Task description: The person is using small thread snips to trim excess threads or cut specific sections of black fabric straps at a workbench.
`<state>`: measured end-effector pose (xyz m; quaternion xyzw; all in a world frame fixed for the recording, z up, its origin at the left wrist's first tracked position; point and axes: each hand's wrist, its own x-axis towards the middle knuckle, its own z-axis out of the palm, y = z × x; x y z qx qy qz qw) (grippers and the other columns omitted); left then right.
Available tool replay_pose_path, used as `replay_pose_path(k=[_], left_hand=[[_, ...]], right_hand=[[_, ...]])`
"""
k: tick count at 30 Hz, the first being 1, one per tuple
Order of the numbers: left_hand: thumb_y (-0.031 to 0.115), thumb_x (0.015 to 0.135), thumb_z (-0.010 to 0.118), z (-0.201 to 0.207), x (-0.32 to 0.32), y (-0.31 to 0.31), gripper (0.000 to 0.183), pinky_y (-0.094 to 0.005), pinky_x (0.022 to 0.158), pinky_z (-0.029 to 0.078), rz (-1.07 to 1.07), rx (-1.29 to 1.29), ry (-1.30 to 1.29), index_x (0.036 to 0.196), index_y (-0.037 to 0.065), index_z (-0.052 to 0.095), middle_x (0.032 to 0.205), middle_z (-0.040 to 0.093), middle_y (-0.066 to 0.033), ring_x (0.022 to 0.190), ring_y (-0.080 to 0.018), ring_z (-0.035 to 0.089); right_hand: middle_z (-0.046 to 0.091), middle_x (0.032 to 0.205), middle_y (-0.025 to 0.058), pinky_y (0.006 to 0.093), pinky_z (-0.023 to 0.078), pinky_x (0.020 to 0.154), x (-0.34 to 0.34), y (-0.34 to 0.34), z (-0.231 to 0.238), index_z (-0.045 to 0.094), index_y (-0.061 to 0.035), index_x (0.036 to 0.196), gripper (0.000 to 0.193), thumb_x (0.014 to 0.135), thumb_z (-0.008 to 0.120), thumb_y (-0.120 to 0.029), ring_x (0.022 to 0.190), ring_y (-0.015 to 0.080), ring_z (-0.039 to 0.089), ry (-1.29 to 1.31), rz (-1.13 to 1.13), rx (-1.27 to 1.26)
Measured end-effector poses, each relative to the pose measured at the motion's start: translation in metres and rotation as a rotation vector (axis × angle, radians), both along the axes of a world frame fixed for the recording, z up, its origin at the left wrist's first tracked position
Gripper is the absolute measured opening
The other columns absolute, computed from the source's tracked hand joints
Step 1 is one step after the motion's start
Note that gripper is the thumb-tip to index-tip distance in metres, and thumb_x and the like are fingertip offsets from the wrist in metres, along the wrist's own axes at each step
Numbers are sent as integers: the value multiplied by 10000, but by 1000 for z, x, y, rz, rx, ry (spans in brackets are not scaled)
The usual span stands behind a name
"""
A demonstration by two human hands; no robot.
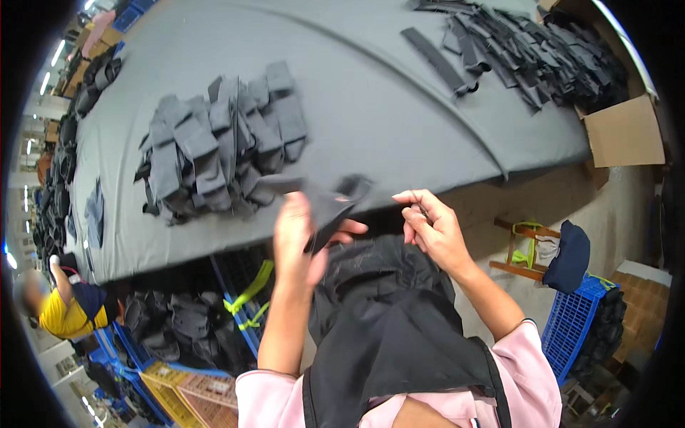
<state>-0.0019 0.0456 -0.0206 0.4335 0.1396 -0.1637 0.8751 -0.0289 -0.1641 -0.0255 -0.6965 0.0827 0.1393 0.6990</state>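
Observation:
My left hand is closed around a dark grey fabric piece, with the thumb on top and fingertips showing beyond it. The cloth is blurred, and its far end curls up near the table's front edge. To its right, my right hand is held apart from the cloth, fingers bent into a pinch. A small dark thing shows between those fingers, too little of it to name. Left of my left hand, a heap of grey fabric pieces lies on the grey-covered table.
Long dark fabric strips lie at the far right beside a cardboard box. A wooden stool with a dark blue cloth and a blue crate stand right. Dark bundles sit below the table. A person in yellow is far left.

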Motion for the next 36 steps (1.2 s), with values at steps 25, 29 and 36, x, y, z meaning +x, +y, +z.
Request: replay_pose_path(k=[25, 29, 36], left_hand=[[71, 945, 474, 76, 65, 97, 73, -355, 975, 416, 354, 1028, -923, 990, 20, 499, 1257, 516, -189, 1124, -247, 546], [129, 937, 528, 52, 58, 33, 104, -364, 902, 473, 140, 548, -641, 926, 26, 528, 1124, 605, -178, 986, -245, 621], [190, 913, 586, -2, 67, -65, 310, -337, 931, 443, -218, 165, -296, 1154, 18, 493, 1200, 561, -153, 1051, -222, 582]], right_hand=[[519, 1141, 134, 423, 472, 864, 251, -139, -66, 571, -53, 1067, 507, 623, 741, -229, 1033, 343, 559, -2, -256, -1235], [529, 1165, 192, 417, 487, 855, 243, -143, -59, 582, 13, 1019, 530, 553, 744, -182, 1015, 345, 590, 33, -172, -1080], [541, 1038, 89, 335, 484, 761, 199, -158, -27, 515, -13, 1106, 624, 567, 796, -152, 862, 197, 569, -187, -211, -558]])
